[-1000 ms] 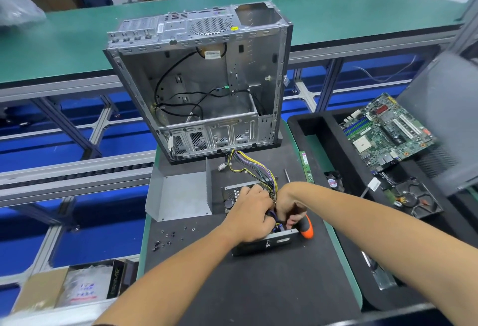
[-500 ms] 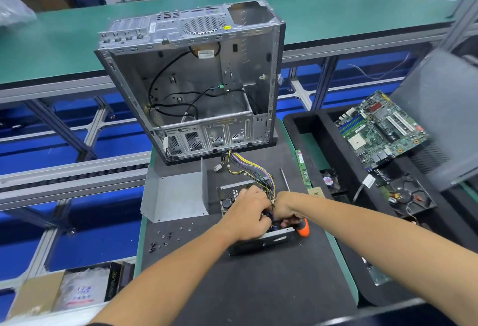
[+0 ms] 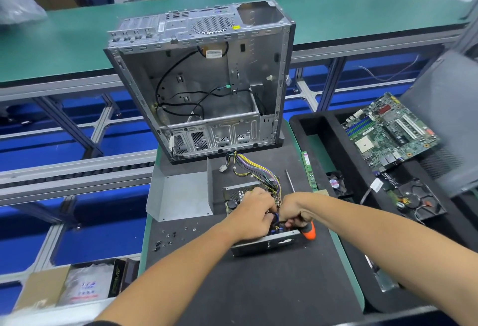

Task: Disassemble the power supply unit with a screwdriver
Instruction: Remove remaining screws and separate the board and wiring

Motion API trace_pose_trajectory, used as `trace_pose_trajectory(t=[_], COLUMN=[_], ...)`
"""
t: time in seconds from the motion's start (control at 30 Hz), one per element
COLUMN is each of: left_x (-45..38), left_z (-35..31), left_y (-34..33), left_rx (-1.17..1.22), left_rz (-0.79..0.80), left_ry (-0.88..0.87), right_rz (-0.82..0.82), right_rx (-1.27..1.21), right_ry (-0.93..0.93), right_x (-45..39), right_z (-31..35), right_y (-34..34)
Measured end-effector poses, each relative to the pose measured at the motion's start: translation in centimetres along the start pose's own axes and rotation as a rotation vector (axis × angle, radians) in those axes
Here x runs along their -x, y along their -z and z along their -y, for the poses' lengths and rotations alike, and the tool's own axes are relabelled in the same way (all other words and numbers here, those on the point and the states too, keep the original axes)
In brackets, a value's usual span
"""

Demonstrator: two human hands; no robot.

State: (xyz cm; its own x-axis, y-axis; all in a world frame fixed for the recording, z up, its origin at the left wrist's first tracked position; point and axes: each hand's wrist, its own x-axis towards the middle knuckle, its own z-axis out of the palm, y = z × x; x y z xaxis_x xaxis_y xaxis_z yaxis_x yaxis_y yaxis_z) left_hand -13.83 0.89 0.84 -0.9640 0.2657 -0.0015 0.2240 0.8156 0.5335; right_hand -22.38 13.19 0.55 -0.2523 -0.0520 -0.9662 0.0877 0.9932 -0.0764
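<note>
1. The power supply unit (image 3: 261, 241) lies open on the black mat of your worktop (image 3: 258, 287), directly below the empty computer case (image 3: 207, 87) in the frame.
2. Your left hand (image 3: 254, 213) rests on the unit's exposed internals with its fingers curled down into the parts; exactly what they pinch is hidden.
3. Your right hand (image 3: 294, 210) is closed around the screwdriver (image 3: 309, 231), whose orange handle end sticks out past your fist, just above the unit's metal side wall.
4. A bundle of coloured wires (image 3: 254, 170) runs from the unit towards the case.
5. A bent grey metal cover (image 3: 181, 193) sits just to the left of the unit, and loose screws (image 3: 168, 236) are scattered on the mat nearby.
6. A motherboard (image 3: 388, 131) lies in the black tray (image 3: 310, 124) to your right.
</note>
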Motion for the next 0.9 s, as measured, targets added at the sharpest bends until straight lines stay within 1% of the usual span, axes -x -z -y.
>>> trace_pose_trajectory(t=[0.2, 0.47, 0.6, 0.7, 0.8, 0.83, 0.9], left_x=[0.0, 0.1, 0.0, -0.2, -0.8, -0.9, -1.0], left_z=[0.0, 0.1, 0.1, 0.1, 0.1, 0.2, 0.7], left_y=[-0.1, -0.2, -0.2, 0.1, 1.0, 1.5, 2.5], left_rx=[-0.002, 0.036, 0.027, 0.034, 0.047, 0.0, -0.2], left_rz=[0.017, 0.021, 0.047, 0.101, 0.206, 0.24, 0.308], left_ry=[0.0, 0.019, 0.025, 0.042, 0.059, 0.027, -0.092], right_rz=[0.014, 0.029, 0.009, -0.005, 0.017, 0.02, 0.03], right_rx=[-0.047, 0.019, -0.022, 0.021, 0.102, 0.141, 0.166], right_ry=[0.001, -0.04, -0.009, -0.01, -0.055, -0.068, -0.086], right_x=[0.1, 0.4, 0.3, 0.1, 0.5, 0.6, 0.7], right_z=[-0.2, 0.0, -0.2, -0.2, -0.1, 0.0, 0.4], right_y=[0.0, 0.2, 0.1, 0.3, 0.7, 0.7, 0.8])
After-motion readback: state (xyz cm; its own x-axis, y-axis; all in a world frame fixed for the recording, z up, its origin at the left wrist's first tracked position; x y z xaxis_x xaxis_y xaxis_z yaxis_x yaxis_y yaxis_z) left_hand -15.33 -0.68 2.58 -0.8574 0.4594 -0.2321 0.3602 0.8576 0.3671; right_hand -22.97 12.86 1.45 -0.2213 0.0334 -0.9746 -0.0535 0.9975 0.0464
